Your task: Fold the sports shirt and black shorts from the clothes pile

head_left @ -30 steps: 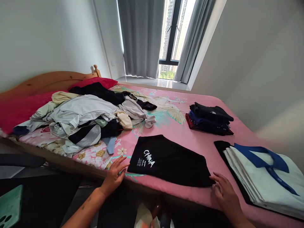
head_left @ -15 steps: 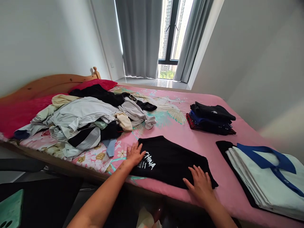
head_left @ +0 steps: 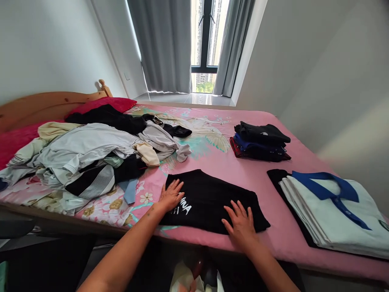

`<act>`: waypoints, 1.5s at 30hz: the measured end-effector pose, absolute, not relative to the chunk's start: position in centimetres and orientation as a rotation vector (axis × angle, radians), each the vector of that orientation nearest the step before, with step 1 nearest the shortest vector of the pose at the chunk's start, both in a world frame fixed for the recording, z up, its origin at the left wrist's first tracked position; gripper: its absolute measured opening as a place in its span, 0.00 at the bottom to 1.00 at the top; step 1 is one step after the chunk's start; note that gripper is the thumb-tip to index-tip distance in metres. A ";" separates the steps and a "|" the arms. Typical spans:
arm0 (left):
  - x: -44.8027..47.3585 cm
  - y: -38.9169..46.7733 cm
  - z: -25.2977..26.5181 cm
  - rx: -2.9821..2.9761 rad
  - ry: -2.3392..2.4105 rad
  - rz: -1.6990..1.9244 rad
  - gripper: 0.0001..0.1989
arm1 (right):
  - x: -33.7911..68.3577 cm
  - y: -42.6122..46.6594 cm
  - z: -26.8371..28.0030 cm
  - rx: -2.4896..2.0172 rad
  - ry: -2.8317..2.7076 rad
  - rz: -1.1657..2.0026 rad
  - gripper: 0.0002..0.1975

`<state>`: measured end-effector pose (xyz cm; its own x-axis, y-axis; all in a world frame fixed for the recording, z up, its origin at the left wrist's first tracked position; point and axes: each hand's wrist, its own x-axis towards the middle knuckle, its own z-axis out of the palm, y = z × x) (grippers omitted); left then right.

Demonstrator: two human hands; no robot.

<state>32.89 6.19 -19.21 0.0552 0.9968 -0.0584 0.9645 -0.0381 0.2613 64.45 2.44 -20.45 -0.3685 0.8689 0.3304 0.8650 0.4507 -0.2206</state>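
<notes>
A black T-shirt (head_left: 209,198) with white lettering lies flat at the bed's near edge, folded into a long shape. My left hand (head_left: 172,194) rests palm down on its left end, fingers spread, covering part of the print. Toward the shirt's right end, my right hand (head_left: 241,221) lies on the cloth with its fingers apart. Neither hand grips the fabric. Right of the shirt is a neat stack of white polo shirts (head_left: 334,211), the top one with a blue collar, over a black garment.
A loose heap of clothes (head_left: 88,146) covers the bed's left side, beside red pillows (head_left: 105,106) and a wooden headboard (head_left: 57,99). Farther back on the right sits a pile of folded dark clothes (head_left: 261,142). The bed (head_left: 209,152) has a pink patterned sheet.
My left hand has slid a little to the right over the shirt, hiding more of the lettering. My right hand has shifted slightly left on the cloth. The whole view has also shifted.
</notes>
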 end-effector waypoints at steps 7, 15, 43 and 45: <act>35.6 8.0 -18.5 2.300 1.815 0.395 0.19 | 63.5 0.3 -16.9 -1.276 -2.320 0.164 0.12; 38.7 11.1 -19.5 2.184 1.854 0.177 0.29 | 62.0 -1.2 -16.6 -1.416 -2.522 0.420 0.04; 29.2 1.0 -19.8 2.151 2.233 0.427 0.24 | 76.2 4.7 -22.0 -2.093 -1.499 0.807 0.33; 31.8 1.4 -19.5 2.259 2.068 0.483 0.23 | 76.2 5.6 -21.0 -2.107 -1.551 0.893 0.27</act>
<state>31.78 1.41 -19.51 0.0624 0.9779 0.1995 0.9651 -0.1101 0.2376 76.20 5.57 -20.99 0.1913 0.9441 -0.2683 0.7062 -0.3223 -0.6304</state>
